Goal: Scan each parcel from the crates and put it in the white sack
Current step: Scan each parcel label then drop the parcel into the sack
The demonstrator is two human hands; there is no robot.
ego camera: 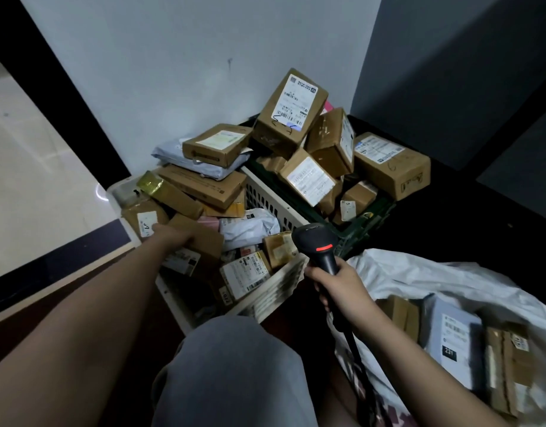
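Centre frame, the white crate (265, 198) is heaped with parcels, leaving no open gap down to its floor; the left hand (176, 237) rests on a brown box (201, 238) in the pile. Upper right of it, the dark crate (367, 223) is stacked higher still, with a tall box (291, 110) on top. The white sack (419, 275) at lower right gapes open from above. The right hand (336, 282) with the scanner (319, 241) stands between crate and sack. A knee (234, 365) fills the bottom centre.
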